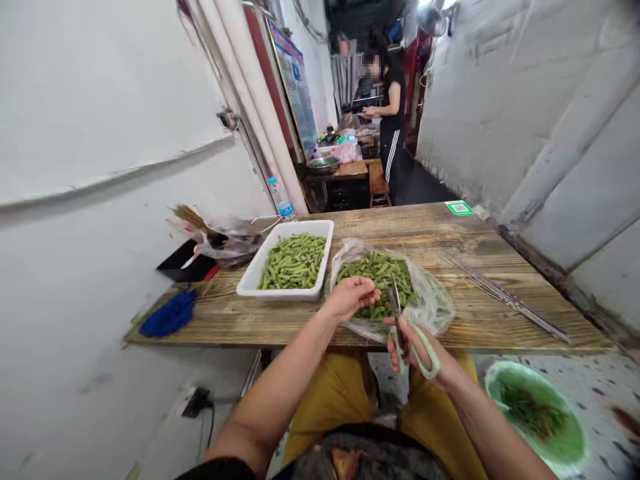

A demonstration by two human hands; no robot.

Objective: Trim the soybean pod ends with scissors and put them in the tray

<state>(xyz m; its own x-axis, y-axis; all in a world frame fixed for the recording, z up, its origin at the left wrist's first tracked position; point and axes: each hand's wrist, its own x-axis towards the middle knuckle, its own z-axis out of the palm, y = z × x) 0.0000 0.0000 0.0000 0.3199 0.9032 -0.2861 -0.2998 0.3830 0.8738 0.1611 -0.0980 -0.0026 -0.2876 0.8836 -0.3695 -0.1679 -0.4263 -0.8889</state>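
My right hand [413, 350] grips a pair of scissors [397, 313] with pale green handles. Their blades point up and stand slightly apart over a heap of green edamame pods [383, 270]. These pods lie in an opened clear plastic bag [433, 300] on the wooden table. Above the heap's left side, my left hand [354, 297] is closed, thumb and fingers pinched together. Whatever it may hold is too small to make out. Left of the bag, a white plastic tray [243, 288] contains many more edamame pods [295, 260].
Thin metal skewers [510, 297] lie on the table [480, 233] at right. A green-lined bin [575, 407] with trimmings stands below. At left are a blue cloth [170, 313], a black box [183, 263] and a water bottle [283, 203]. Another person [393, 113] stands farther back.
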